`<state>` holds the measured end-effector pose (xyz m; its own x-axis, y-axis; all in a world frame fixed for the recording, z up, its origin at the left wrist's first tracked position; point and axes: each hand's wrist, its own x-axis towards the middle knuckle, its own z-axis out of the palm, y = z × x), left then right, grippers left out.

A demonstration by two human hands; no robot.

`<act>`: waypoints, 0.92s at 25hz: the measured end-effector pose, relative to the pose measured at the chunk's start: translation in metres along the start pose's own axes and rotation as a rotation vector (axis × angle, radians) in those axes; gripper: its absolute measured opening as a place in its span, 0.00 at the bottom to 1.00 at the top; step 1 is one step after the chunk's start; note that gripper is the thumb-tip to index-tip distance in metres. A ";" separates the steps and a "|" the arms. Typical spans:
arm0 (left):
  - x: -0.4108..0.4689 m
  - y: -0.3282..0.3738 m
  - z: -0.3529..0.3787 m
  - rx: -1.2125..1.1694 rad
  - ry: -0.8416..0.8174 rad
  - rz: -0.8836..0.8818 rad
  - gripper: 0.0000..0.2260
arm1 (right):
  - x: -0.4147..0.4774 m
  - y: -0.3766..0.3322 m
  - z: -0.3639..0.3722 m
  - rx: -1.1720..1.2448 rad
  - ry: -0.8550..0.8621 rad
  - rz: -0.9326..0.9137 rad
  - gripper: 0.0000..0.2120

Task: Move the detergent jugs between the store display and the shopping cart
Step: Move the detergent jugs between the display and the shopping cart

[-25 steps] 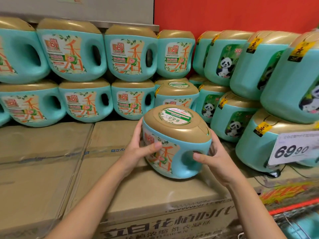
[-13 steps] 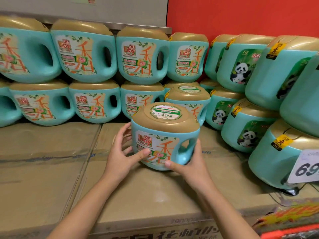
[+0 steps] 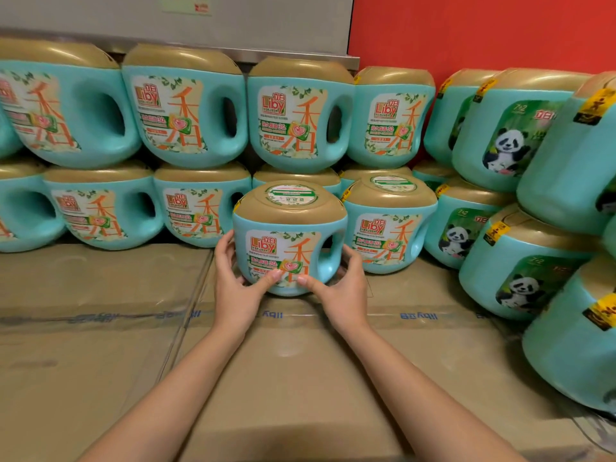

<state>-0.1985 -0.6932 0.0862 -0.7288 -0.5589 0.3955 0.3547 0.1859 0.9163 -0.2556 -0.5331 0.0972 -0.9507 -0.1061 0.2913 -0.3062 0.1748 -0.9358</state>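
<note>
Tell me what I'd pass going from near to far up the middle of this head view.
First the cardboard boxes → left hand and right hand → the detergent jug they hold → stacked jugs → grey wall panel.

The front jug carries a label reading "Liby" in orange-red, with a large orange 香 beside it and a green band ending in "30". The neighbour jug just right of it and the stacked jugs behind and left of it bear the same label. The panda jugs further right show "7+2". The front jug's lid sticker, the yellow tags and the blue print on the cartons beneath it are too blurred to read.
</note>
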 end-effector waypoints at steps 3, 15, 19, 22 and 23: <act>0.013 -0.004 0.006 0.031 0.070 -0.028 0.42 | 0.013 0.006 0.005 0.037 0.029 0.023 0.43; 0.012 -0.001 0.010 0.171 0.088 -0.011 0.42 | 0.021 0.008 0.006 -0.026 0.055 0.054 0.35; 0.006 0.002 0.009 0.227 0.165 -0.092 0.36 | 0.003 0.000 -0.006 -0.131 0.097 0.124 0.23; -0.006 0.013 0.006 0.180 0.261 -0.163 0.17 | -0.036 -0.006 -0.030 -0.020 0.110 0.136 0.10; -0.013 0.020 0.010 0.144 0.218 -0.147 0.14 | -0.054 -0.010 -0.043 0.056 0.109 0.139 0.09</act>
<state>-0.1877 -0.6740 0.0999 -0.6181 -0.7456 0.2493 0.1567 0.1939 0.9684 -0.2030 -0.4869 0.0990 -0.9843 0.0223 0.1749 -0.1708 0.1255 -0.9773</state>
